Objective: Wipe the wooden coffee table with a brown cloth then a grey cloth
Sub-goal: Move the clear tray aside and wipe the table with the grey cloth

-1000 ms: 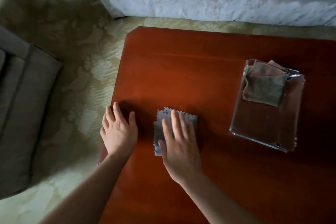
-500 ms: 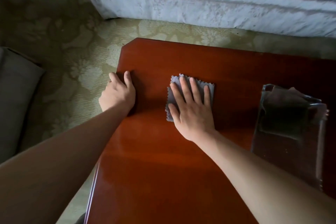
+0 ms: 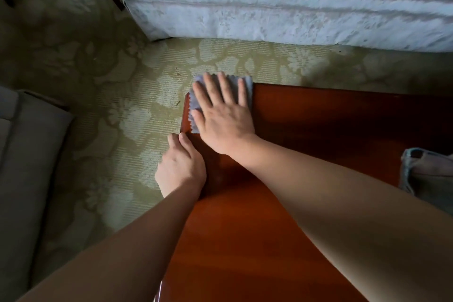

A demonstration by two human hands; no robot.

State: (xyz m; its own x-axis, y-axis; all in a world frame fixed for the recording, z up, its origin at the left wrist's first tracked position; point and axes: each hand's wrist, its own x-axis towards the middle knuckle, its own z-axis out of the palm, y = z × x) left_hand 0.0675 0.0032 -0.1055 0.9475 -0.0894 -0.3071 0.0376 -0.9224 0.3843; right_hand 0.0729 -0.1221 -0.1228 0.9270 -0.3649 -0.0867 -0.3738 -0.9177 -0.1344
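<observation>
The grey cloth (image 3: 247, 86), with zigzag edges, lies on the far left corner of the reddish wooden coffee table (image 3: 318, 130), its far edge hanging a little past the rim. My right hand (image 3: 223, 115) presses flat on the cloth with straight, spread fingers. My left hand (image 3: 181, 167) rests on the table's left edge just behind it, fingers lying along the rim. The brown cloth (image 3: 431, 179) sits at the right border inside a clear tray, only partly in view.
A pale sofa (image 3: 294, 7) runs along the far side, beyond a strip of patterned green carpet (image 3: 122, 117). A grey cushioned seat (image 3: 27, 154) stands at the left. The clear tray (image 3: 405, 169) stands on the table's right part.
My right hand has slid the grey cloth away from me and leftward, from the table's near-left part to its far left corner. My left hand has followed along the left edge.
</observation>
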